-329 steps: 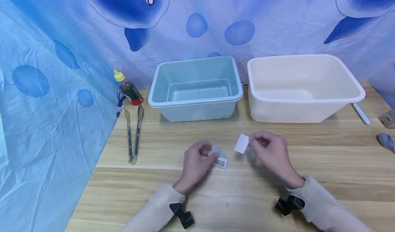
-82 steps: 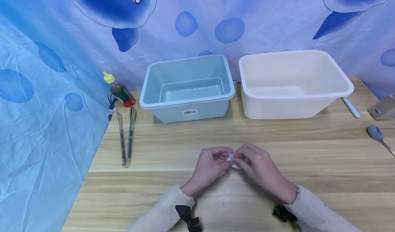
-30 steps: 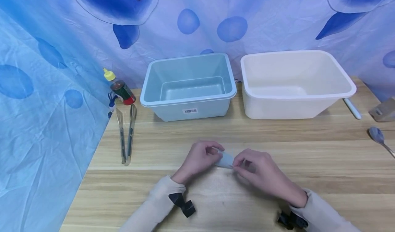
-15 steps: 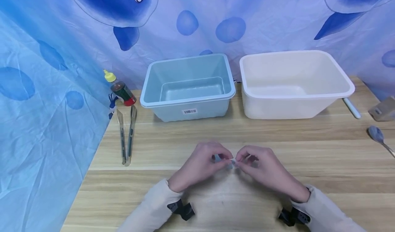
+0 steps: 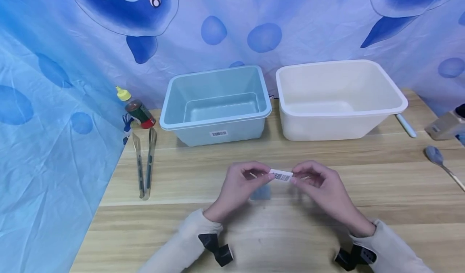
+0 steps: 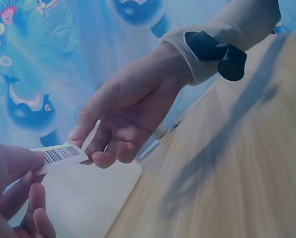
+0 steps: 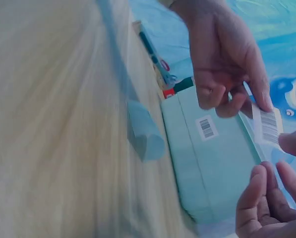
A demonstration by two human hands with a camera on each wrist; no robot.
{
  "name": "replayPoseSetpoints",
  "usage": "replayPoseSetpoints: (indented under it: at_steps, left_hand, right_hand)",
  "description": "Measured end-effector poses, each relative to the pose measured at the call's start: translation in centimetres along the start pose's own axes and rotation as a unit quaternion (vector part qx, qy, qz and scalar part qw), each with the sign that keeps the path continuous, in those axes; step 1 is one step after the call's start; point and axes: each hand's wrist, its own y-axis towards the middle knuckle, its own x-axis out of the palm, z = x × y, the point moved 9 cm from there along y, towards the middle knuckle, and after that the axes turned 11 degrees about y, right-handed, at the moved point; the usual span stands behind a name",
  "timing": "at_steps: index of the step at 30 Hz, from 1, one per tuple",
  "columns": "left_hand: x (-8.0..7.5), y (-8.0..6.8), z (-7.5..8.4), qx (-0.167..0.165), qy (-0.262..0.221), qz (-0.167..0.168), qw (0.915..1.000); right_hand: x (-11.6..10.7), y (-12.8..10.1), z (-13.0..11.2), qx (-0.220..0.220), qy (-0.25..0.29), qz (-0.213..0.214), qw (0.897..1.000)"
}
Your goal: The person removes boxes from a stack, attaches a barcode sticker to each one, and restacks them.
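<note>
A small white barcode label (image 5: 281, 175) is stretched between both hands above the table. My left hand (image 5: 239, 189) pinches its left end between thumb and finger. My right hand (image 5: 323, 190) pinches the right end the same way. In the left wrist view the label's barcode (image 6: 62, 154) faces up, with a pale flap rising near the right fingers. A curled light-blue piece of sheet (image 7: 145, 131) lies on the table below the hands. On the front of the light-blue bin (image 5: 216, 121) another barcode label (image 5: 219, 133) is stuck.
A white bin (image 5: 338, 125) stands right of the blue one, no label visible on its front. Tongs (image 5: 149, 164) and a yellow-capped bottle (image 5: 139, 111) are at left. A spoon (image 5: 434, 156), a light-blue handle (image 5: 405, 125) and a grey container (image 5: 443, 125) are at right.
Eleven seconds ago the blue bin's front bore no label; it has one from 2.7 s ago. The light-blue sheet has left the hands for the table, and the label now spans both hands.
</note>
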Motion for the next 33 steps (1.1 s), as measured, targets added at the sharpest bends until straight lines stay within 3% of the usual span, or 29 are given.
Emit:
replayPoseSetpoints:
  at_steps: [8, 14, 22, 27, 33]
  left_hand:
    - [1.4, 0.6, -0.3, -0.005, -0.037, -0.002, 0.9993]
    - [2.2, 1.1, -0.5, -0.009, -0.029, 0.006, 0.9995]
    - [4.2, 3.3, -0.4, -0.019, -0.051, 0.021, 0.9983]
    - [6.2, 4.7, 0.2, -0.019, -0.043, 0.001, 0.9989]
    - [8.9, 6.6, 0.7, -0.041, -0.076, -0.036, 0.9956]
  right_hand:
    - [-0.9, -0.5, 0.8, 0.031, 0.015, 0.047, 0.998]
    - [-1.8, -0.6, 0.7, 0.011, -0.012, 0.078, 0.997]
    - [-3.9, -0.8, 0.6, -0.016, -0.056, 0.114, 0.992]
    - [-5.9, -0.7, 0.5, -0.029, -0.084, 0.132, 0.987]
    - [-9.0, -0.1, 0.6, -0.028, -0.132, 0.166, 0.977]
